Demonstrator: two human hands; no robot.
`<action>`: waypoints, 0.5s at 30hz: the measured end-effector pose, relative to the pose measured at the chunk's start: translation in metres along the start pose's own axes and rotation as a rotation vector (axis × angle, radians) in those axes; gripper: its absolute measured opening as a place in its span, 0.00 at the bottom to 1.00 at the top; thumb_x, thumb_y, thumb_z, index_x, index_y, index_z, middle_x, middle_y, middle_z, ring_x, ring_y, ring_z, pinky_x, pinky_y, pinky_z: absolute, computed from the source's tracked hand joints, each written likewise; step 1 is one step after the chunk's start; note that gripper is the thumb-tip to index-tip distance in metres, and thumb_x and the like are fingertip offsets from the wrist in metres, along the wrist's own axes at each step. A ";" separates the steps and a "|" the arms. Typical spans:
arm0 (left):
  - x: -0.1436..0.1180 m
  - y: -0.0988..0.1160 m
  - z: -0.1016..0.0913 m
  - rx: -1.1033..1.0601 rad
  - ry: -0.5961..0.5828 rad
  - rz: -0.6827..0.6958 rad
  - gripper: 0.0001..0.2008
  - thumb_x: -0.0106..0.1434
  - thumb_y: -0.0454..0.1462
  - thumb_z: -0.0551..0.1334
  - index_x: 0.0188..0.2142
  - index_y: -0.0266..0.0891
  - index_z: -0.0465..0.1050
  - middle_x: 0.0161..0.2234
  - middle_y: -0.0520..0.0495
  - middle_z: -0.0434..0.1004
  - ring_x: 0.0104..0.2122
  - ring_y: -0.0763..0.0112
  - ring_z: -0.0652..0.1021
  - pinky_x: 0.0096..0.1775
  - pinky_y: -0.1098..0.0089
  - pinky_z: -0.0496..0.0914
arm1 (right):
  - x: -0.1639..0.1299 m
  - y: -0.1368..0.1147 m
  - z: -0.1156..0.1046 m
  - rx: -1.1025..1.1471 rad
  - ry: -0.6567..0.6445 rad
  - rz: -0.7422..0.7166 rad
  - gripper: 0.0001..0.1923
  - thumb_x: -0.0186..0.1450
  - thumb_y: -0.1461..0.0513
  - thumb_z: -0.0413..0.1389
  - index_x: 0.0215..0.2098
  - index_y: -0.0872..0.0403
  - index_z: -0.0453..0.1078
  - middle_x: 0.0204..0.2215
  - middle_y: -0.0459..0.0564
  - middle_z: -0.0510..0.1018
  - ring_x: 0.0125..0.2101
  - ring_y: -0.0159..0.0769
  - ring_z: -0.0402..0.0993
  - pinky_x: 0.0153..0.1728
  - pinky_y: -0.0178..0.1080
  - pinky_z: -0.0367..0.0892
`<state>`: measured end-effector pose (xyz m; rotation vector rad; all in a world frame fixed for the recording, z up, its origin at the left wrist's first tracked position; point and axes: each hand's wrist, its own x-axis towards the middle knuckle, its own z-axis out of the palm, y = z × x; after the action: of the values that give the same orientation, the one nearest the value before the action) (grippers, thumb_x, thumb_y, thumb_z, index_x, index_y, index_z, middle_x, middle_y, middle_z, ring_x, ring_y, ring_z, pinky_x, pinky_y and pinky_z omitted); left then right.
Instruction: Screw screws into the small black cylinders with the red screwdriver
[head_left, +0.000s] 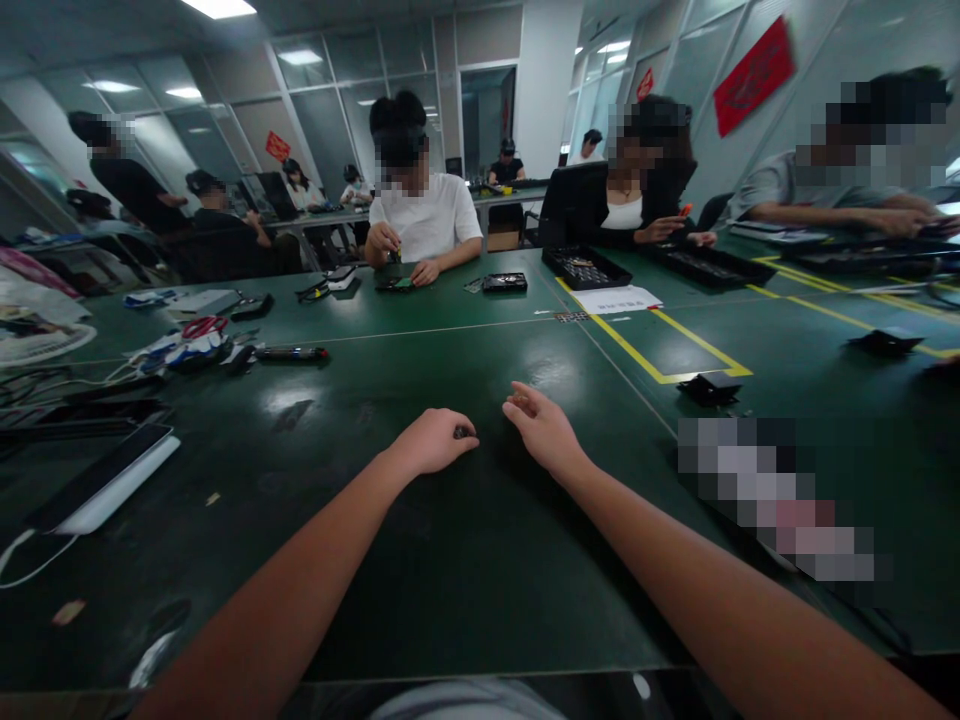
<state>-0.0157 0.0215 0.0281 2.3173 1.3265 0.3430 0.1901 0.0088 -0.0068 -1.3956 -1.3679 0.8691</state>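
Note:
My left hand (435, 440) is low over the green table (360, 560), fingers curled. A small dark piece (460, 432) shows between its thumb and fingers; its kind is too small to make out. Across a short gap, my right hand (546, 428) hovers above the same tabletop. Its index finger stretches forward, the thumb lies a little below it, and the other fingers are partly hidden. I see nothing in its grasp that I can make out.
A phone-like dark slab (112, 480) with a white cable lies left, near a marker pen (292, 354) and tangled gloves (187, 340). Right are a small black box (709, 388) and a blurred-out item (780, 500). Opposite, a person in white (431, 215) works beside a black tray (585, 268).

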 end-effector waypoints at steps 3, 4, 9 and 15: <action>-0.010 -0.007 -0.014 -0.126 -0.022 -0.094 0.12 0.63 0.46 0.63 0.38 0.44 0.82 0.37 0.45 0.83 0.33 0.61 0.81 0.36 0.65 0.72 | -0.001 -0.002 0.000 0.006 -0.002 0.008 0.25 0.65 0.58 0.59 0.60 0.53 0.69 0.50 0.57 0.81 0.51 0.42 0.78 0.58 0.51 0.67; -0.015 -0.010 -0.021 -0.179 -0.042 -0.147 0.13 0.63 0.47 0.62 0.38 0.43 0.81 0.36 0.45 0.83 0.28 0.64 0.80 0.33 0.66 0.71 | -0.001 -0.002 -0.001 0.005 -0.003 0.007 0.25 0.65 0.58 0.59 0.60 0.52 0.70 0.50 0.57 0.81 0.51 0.42 0.79 0.58 0.51 0.67; -0.058 -0.036 -0.057 -0.387 0.064 -0.407 0.15 0.60 0.48 0.63 0.39 0.40 0.80 0.36 0.44 0.81 0.25 0.69 0.75 0.23 0.72 0.61 | 0.000 -0.001 -0.001 0.000 -0.004 -0.005 0.22 0.65 0.59 0.60 0.57 0.50 0.71 0.48 0.55 0.82 0.50 0.42 0.79 0.57 0.52 0.68; -0.127 -0.086 -0.100 -0.752 0.499 -0.616 0.07 0.64 0.39 0.61 0.37 0.39 0.77 0.29 0.56 0.75 0.27 0.78 0.70 0.27 0.78 0.63 | -0.001 0.000 -0.001 0.002 -0.021 -0.001 0.22 0.65 0.58 0.60 0.58 0.52 0.71 0.49 0.56 0.81 0.50 0.41 0.79 0.57 0.50 0.68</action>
<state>-0.1871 -0.0244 0.0737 1.1744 1.6711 1.0360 0.1907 0.0082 -0.0069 -1.3880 -1.3834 0.8869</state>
